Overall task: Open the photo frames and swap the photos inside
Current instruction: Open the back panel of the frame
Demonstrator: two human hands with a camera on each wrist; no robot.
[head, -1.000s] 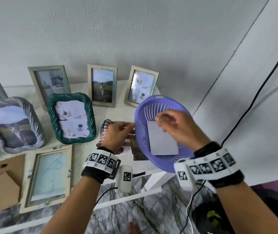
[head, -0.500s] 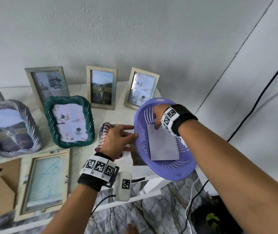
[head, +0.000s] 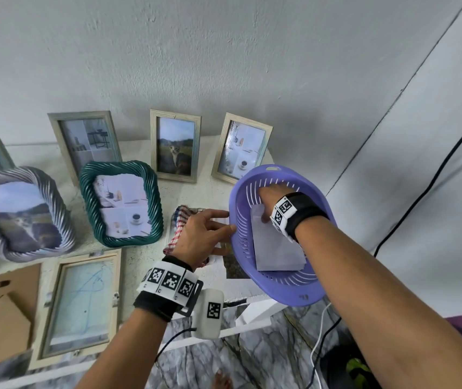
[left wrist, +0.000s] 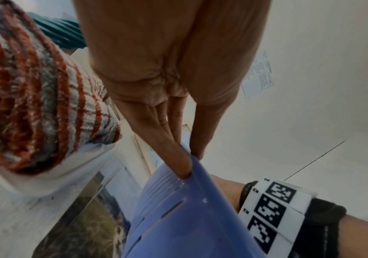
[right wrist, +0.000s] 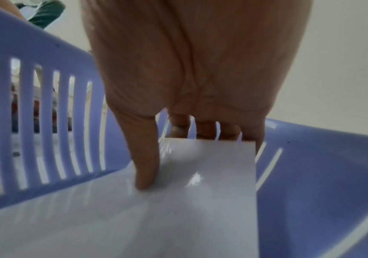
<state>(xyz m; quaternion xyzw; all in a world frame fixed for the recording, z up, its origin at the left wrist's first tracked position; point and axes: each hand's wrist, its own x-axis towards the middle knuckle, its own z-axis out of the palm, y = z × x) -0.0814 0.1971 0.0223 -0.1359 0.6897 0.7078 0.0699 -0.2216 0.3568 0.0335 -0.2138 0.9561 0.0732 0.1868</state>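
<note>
Right hand (head: 270, 202) is inside the purple basket (head: 288, 293), thumb on top of the white photo back (head: 276, 248) and fingers curled over its far edge, a pinching grip. Left hand (head: 200, 237) pinches the basket's left rim between thumb and fingers, steadying it at the tabletop (head: 151, 256) edge. Another photo (head: 234, 266) lies on the tabletop partly under the basket. Checked cloth (head: 180, 220) sits under the left hand. Opened frame (head: 81, 307) lies flat front-left, its backing board (head: 0, 313) beside it.
</note>
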